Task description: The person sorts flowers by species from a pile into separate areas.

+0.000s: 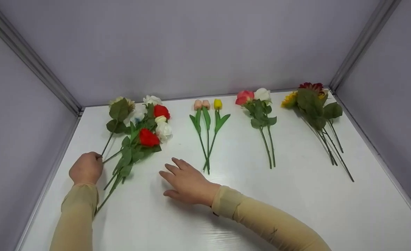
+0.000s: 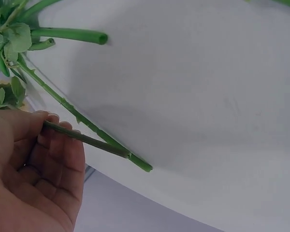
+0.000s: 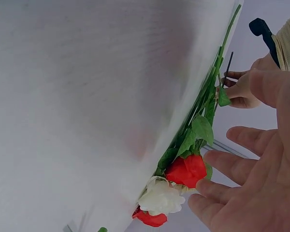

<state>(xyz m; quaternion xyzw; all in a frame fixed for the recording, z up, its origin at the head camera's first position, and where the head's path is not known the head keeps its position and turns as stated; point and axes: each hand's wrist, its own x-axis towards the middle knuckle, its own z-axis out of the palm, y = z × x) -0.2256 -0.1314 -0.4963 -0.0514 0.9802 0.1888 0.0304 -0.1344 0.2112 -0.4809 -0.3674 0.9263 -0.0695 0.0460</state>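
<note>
My left hand [image 1: 86, 169] pinches the dark stem [image 2: 89, 140] of a pale yellowish flower [image 1: 131, 104] between thumb and fingers. That flower lies at the left end of the table, its leaves toward the back wall. In the left wrist view the stem's cut end crosses a green thorny stem [image 2: 63, 101]. Beside it lies a mixed bunch with red roses [image 1: 149, 137], white blooms [image 1: 164, 131] and long green stems. My right hand [image 1: 191, 183] is held over the table with fingers spread, holding nothing, to the right of the bunch.
Three tulips, two pink and one yellow [image 1: 218, 104], lie at the middle with stems crossing. Farther right are a pink rose [image 1: 244, 97] with a white rose [image 1: 262, 94], then a sunflower [image 1: 289, 100] and dark red bloom [image 1: 312, 88]. Grey walls enclose the white table [image 1: 237, 209].
</note>
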